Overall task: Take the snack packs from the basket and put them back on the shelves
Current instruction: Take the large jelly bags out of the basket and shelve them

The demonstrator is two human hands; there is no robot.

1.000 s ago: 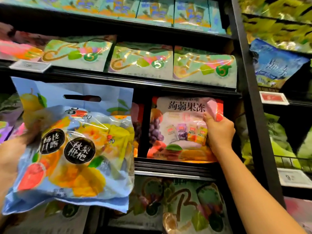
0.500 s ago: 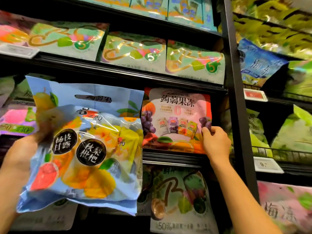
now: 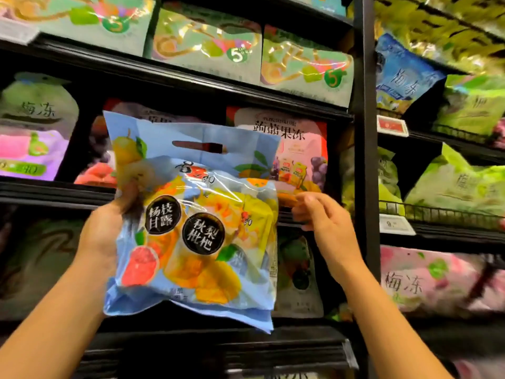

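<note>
Shelves (image 3: 175, 69) of black metal fill the whole view, stocked with snack packs, and everything below is placed against the black upright post (image 3: 364, 160) that runs top to bottom right of centre. Left of that post, the upper tier carries a row of pale green packs (image 3: 207, 47) marked with a 5. Right of the post sit green bags (image 3: 453, 184) behind a low wire rail, with a pink bag (image 3: 431, 280) on the tier beneath.

Left of the post and in front of the middle tier, the blue snack pack (image 3: 191, 220) is held up in the air, upright, its cut-out handle at the top and printed fruit and two black round labels facing the camera. It covers most of the red jelly pack (image 3: 289, 138) standing on the shelf behind it, just left of the post.

The left hand (image 3: 106, 231) grips the blue pack's left edge, thumb curled onto its front. The right hand (image 3: 325, 222) hangs between the pack's right edge and the post, fingers loosely spread and holding nothing; its fingertips seem to be just off the pack, though motion blur makes contact hard to judge.

Small price tags (image 3: 397, 224) are clipped to the shelf lips right of the post.
</note>
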